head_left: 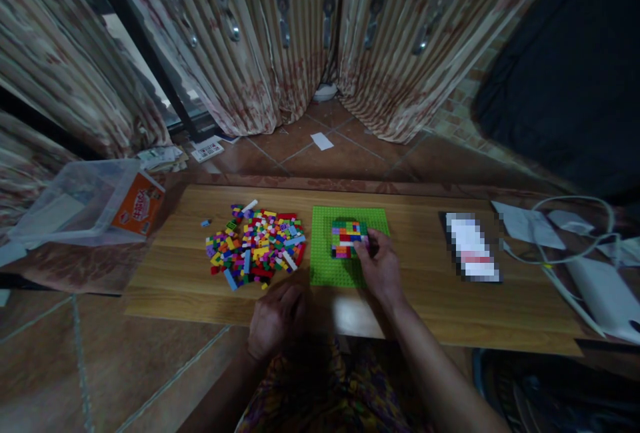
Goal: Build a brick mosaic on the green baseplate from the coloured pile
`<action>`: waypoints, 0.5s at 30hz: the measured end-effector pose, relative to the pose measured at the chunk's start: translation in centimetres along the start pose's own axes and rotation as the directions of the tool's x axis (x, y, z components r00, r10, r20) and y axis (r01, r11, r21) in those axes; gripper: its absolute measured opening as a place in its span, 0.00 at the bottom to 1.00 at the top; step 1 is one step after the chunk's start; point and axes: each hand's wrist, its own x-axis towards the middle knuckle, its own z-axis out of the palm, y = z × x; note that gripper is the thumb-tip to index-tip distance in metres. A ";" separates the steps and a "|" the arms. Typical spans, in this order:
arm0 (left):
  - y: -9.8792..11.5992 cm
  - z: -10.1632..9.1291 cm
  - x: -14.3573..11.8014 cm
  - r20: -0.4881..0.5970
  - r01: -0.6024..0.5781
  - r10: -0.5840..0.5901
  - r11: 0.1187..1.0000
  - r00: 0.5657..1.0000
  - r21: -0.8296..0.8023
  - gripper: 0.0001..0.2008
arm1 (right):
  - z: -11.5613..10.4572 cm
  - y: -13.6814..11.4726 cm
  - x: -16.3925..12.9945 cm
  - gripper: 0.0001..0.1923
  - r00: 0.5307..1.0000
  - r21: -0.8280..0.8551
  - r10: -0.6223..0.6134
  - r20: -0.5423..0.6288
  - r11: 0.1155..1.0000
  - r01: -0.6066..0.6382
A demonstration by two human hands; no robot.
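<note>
— Head view first: what is the right hand point(381, 265) doing?
— Fingers curled, tips pinching at the small multicoloured brick block point(347, 238) on the green studded baseplate point(345, 219), arm reaching forward across the wooden bench point(430, 286).
— And the left hand point(276, 318)?
— Loosely closed, empty, resting at the bench's near edge beside the loose pile of coloured bricks point(257, 246).

Bare forearms, no sleeves; hands point(380, 266) ringless; multicoloured patterned garment point(320, 399) over lap

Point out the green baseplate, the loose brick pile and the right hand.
green baseplate point(327, 266): head view, bare studded area at its lower left.
loose brick pile point(257, 246): head view, middle of the heap.
right hand point(381, 265): head view, back of the hand.
</note>
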 end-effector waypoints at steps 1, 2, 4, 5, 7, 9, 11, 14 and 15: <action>0.0 0.0 0.0 0.005 0.001 -0.001 1.000 1.000 0.002 0.06 | 0.0 0.0 0.0 0.27 1.000 -0.002 -0.003 -0.001 1.000 0.003; 0.0 0.0 0.0 0.009 0.000 0.000 1.000 1.000 0.005 0.06 | 0.1 0.0 0.0 0.26 1.000 0.000 -0.005 -0.003 1.000 0.005; -0.1 0.1 -0.1 0.003 -0.001 0.001 1.000 1.000 0.013 0.05 | 0.2 0.1 0.0 0.26 1.000 0.012 -0.002 -0.007 1.000 0.002; -0.1 0.1 -0.1 -0.002 -0.003 0.003 1.000 1.000 0.016 0.05 | 0.3 0.1 0.0 0.26 1.000 0.021 0.006 -0.007 1.000 -0.005; -0.2 0.2 -0.1 -0.009 -0.005 0.006 1.000 1.000 0.022 0.05 | 0.4 0.1 0.0 0.25 1.000 0.036 0.026 -0.006 0.999 -0.026; -0.2 0.2 -0.1 -0.003 -0.009 0.009 1.000 1.000 0.022 0.05 | 0.5 0.2 0.1 0.26 0.999 0.041 0.043 -0.003 0.998 -0.043; -0.2 0.2 -0.1 0.004 -0.012 0.012 1.000 1.000 0.018 0.05 | 0.5 0.3 0.1 0.26 0.999 0.047 0.048 0.000 0.998 -0.048; 0.0 0.1 0.0 -0.002 -0.001 0.001 1.000 1.000 0.019 0.05 | 0.6 0.4 0.1 0.27 0.999 0.080 0.047 0.001 0.996 -0.047; 0.1 0.0 0.1 -0.004 0.005 -0.005 1.000 1.000 0.022 0.05 | 0.6 0.5 0.1 0.28 0.999 0.090 0.049 0.002 0.995 -0.049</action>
